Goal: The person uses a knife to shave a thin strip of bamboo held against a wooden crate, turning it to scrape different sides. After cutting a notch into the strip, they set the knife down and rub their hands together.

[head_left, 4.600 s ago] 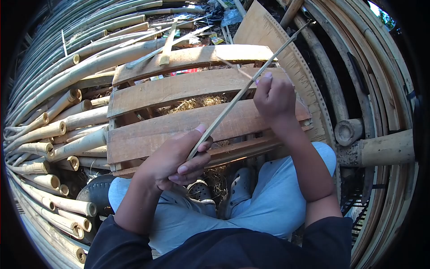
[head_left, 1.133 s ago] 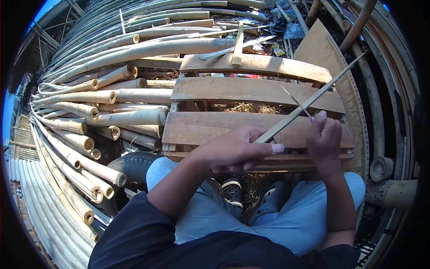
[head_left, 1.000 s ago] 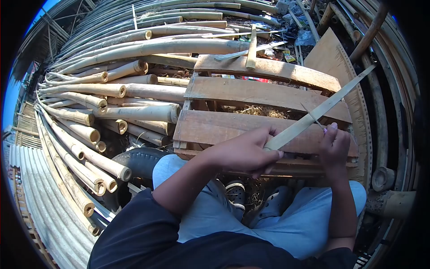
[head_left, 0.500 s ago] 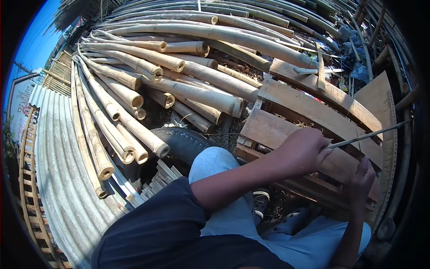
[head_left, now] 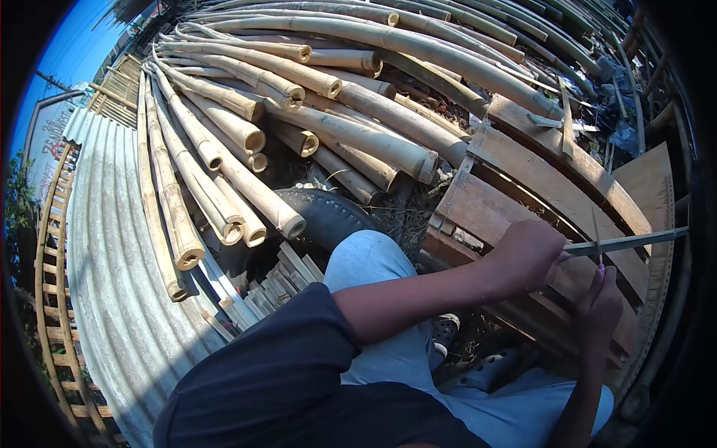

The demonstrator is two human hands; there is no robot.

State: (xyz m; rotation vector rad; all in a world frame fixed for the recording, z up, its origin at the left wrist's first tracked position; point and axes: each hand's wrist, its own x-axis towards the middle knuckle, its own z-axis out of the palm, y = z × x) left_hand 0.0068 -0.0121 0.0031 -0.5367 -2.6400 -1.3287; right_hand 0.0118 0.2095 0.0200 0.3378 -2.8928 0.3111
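Observation:
My left hand is closed around one end of a thin bamboo strip, which points off to the right. In my right hand is a knife with a narrow blade and a bit of pink at its handle. The blade stands upright and crosses the strip just right of my left hand. Below both hands lies a low bench of wooden planks. My fingers partly hide the knife's handle and the strip's near end.
Many cut bamboo poles fan out ahead and left. A black tire lies by my knee, beside stacked split strips. Corrugated sheeting runs along the left. A slatted bamboo frame stands at the far left.
The bamboo strip now lies nearer to level and shows a broader face. The knife's pink part has come into sight. The whole view has shifted slightly.

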